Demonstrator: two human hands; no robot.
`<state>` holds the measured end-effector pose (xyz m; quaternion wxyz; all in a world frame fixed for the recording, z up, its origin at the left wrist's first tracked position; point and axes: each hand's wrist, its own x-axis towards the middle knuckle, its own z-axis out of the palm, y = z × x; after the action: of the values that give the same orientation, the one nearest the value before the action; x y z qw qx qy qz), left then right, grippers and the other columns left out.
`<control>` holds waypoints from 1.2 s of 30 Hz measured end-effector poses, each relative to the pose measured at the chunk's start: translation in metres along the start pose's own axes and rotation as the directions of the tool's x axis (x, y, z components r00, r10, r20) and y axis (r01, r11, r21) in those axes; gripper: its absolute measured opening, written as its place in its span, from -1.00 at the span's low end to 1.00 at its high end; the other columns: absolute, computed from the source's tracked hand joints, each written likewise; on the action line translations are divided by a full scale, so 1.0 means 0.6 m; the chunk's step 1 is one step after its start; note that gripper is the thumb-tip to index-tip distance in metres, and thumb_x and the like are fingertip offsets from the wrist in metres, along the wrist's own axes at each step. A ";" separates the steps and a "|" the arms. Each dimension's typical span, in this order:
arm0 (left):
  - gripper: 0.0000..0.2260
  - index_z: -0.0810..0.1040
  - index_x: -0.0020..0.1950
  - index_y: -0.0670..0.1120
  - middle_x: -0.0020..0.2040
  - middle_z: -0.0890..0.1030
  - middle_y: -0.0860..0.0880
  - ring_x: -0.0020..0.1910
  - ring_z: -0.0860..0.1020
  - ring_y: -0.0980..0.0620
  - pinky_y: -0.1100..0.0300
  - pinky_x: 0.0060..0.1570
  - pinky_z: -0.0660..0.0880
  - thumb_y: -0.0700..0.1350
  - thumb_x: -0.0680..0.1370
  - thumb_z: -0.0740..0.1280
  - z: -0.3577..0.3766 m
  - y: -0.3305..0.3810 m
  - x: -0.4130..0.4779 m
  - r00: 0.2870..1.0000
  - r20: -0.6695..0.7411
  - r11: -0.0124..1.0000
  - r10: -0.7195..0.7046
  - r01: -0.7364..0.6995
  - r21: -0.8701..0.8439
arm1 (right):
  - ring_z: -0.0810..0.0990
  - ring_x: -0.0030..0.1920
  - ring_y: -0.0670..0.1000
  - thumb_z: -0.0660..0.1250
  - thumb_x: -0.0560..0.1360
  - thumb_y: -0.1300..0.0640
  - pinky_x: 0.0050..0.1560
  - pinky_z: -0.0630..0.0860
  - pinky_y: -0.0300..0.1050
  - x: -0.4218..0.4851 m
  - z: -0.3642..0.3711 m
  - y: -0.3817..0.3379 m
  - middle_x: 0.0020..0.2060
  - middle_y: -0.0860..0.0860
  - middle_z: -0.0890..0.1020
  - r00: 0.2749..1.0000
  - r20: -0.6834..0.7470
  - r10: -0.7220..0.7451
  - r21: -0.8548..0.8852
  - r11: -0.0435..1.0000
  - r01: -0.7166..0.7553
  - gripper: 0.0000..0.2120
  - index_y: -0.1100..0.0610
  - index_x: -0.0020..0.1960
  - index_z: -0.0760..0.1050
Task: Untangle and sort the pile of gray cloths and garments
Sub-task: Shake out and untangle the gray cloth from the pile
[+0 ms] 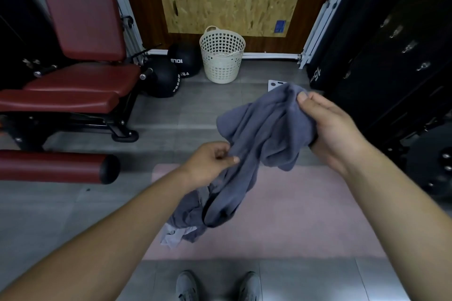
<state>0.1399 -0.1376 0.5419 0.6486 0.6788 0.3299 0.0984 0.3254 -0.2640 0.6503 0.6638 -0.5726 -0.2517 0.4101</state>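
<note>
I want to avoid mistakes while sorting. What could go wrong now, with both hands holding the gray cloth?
1. The gray cloth hangs twisted between the left hand and the right hand; pulling hard may tighten the tangle.
2. Its lower end merges with a lighter garment on the pink mat, so lifting may drag that along.
3. The laundry basket stands far away, so a throw may miss.

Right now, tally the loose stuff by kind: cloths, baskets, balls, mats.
Gray cloths: 2 that can be told apart, a darker one held in both hands and a lighter piece at the tangle's lower end; more may be hidden
Perforated baskets: 1
Black medicine balls: 2
Pink mats: 1
Total: 6
</note>
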 end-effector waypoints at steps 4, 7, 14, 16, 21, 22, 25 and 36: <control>-0.79 0.53 0.20 -0.14 0.18 0.65 -0.20 0.18 0.63 -0.18 -0.11 0.18 0.56 -0.07 0.63 0.34 -0.001 0.047 0.006 0.998 0.032 0.951 -0.054 0.061 -0.302 | 0.63 0.10 -0.05 0.33 0.61 -0.03 0.07 0.54 -0.03 0.010 -0.013 0.017 0.09 -0.06 0.66 0.989 -0.139 0.050 -0.273 0.958 -0.087 -0.73 0.03 0.26 0.54; -0.84 0.48 0.23 -0.01 0.16 0.67 -0.10 0.07 0.66 -0.08 -0.09 0.05 0.58 -0.02 0.68 0.23 0.003 0.090 0.022 0.998 0.022 0.928 -0.063 0.067 -0.366 | 0.47 0.22 -0.11 0.42 0.50 -0.16 0.16 0.42 -0.15 -0.011 -0.001 0.065 0.29 -0.10 0.46 0.963 -0.265 0.047 -0.506 0.843 -0.181 -0.40 -0.08 0.48 0.34; -0.94 0.50 0.04 -0.05 -0.05 0.66 -0.07 -0.05 0.65 -0.03 0.03 -0.07 0.61 -0.10 0.67 0.26 0.020 0.158 0.044 0.999 0.035 0.906 -0.032 0.044 -0.421 | 0.70 -0.03 -0.02 0.38 0.59 0.07 -0.21 0.55 -0.28 -0.039 0.033 0.152 -0.06 -0.02 0.73 0.987 -0.088 0.136 -0.422 0.892 -0.160 -0.84 0.10 0.13 0.57; -0.95 0.52 0.08 -0.03 -0.01 0.68 0.01 -0.02 0.65 0.05 0.11 0.01 0.60 -0.08 0.64 0.32 0.024 0.146 0.038 1.000 -0.003 0.944 0.005 -0.006 -0.331 | 0.72 -0.05 0.07 0.32 0.63 0.12 -0.23 0.59 -0.17 -0.033 0.039 0.141 -0.07 0.08 0.74 0.980 -0.168 0.106 -0.246 0.958 -0.145 -0.84 0.19 0.12 0.58; -0.57 0.48 0.35 0.08 0.25 0.63 0.09 0.27 0.57 0.13 0.04 0.32 0.49 0.02 0.51 0.49 0.034 0.052 -0.035 0.979 0.182 0.995 0.095 -0.100 0.014 | 0.73 -0.17 0.06 0.32 0.63 0.11 -0.28 0.63 -0.12 0.007 0.044 0.080 -0.14 0.12 0.73 0.942 -0.275 0.191 0.141 0.977 -0.157 -0.80 0.24 0.12 0.57; -0.58 0.48 0.31 0.15 0.24 0.63 0.12 0.27 0.57 0.16 0.05 0.31 0.49 0.00 0.49 0.50 0.039 0.034 -0.050 0.968 0.239 0.994 0.074 -0.092 0.064 | 0.73 -0.16 0.06 0.34 0.62 0.12 -0.25 0.65 -0.09 0.015 0.046 0.072 -0.13 0.13 0.72 0.934 -0.281 0.220 0.194 0.966 -0.169 -0.79 0.26 0.14 0.56; -0.63 0.48 0.24 0.13 0.17 0.65 0.14 0.19 0.60 0.17 -0.01 0.26 0.53 -0.01 0.47 0.48 0.048 -0.001 -0.060 0.991 0.133 0.989 0.033 -0.051 0.136 | 0.70 -0.03 0.11 0.36 0.59 0.20 -0.10 0.70 0.01 0.021 0.058 0.060 0.04 0.22 0.69 0.925 -0.239 0.297 0.302 0.928 -0.220 -0.73 0.33 0.23 0.52; -0.78 0.55 0.27 -0.17 0.15 0.67 -0.22 0.06 0.66 -0.18 -0.13 -0.01 0.63 -0.16 0.64 0.32 0.041 0.082 -0.010 0.963 -0.117 0.823 -0.242 0.140 -0.550 | 0.49 -0.31 -0.09 0.45 0.44 -0.20 -0.17 0.46 -0.12 -0.101 0.038 0.112 -0.35 -0.04 0.55 0.969 -0.246 0.034 -0.463 0.874 -0.148 -0.56 0.18 -0.22 0.48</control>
<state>0.1646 -0.1582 0.5869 0.7863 0.4214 0.4134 0.1825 0.2575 -0.3012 0.5988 0.5063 -0.7735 -0.2388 0.2971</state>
